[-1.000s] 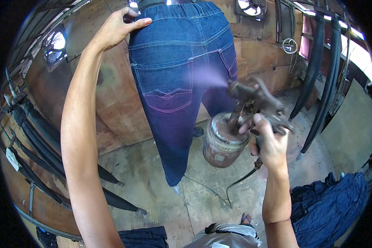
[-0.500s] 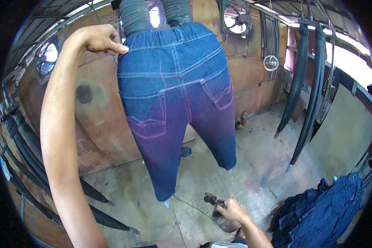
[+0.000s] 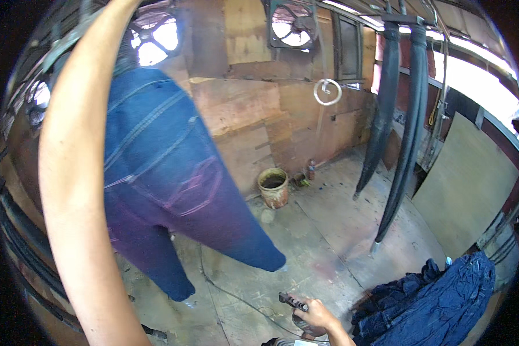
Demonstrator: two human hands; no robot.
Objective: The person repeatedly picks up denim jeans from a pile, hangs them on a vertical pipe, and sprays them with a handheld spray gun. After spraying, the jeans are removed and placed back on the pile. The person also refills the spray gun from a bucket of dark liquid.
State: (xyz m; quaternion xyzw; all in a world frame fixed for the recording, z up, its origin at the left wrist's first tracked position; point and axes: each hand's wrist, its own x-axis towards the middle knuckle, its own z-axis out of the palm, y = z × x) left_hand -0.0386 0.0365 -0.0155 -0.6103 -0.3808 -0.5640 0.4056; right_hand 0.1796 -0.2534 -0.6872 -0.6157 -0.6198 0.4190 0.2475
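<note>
Basically, right hand (image 3: 317,316) fingers wrapped around spray gun (image 3: 292,301), near centre; its pot is partly hidden below. Left hand past top edge, can't tell finger state; left arm (image 3: 75,190) runs up the left side, in front of jeans (image 3: 155,196). Jeans at left, tilted, waist far, legs spread toward near; blue, purple over pocket and thighs. Thin hose (image 3: 236,299) on floor (image 3: 320,230). Dark cloth pile (image 3: 432,303) near right. Bucket (image 3: 274,197) far, bottle (image 3: 311,169) right of it. Black tubes (image 3: 402,167) hang right, fan (image 3: 294,24) on far wall.
</note>
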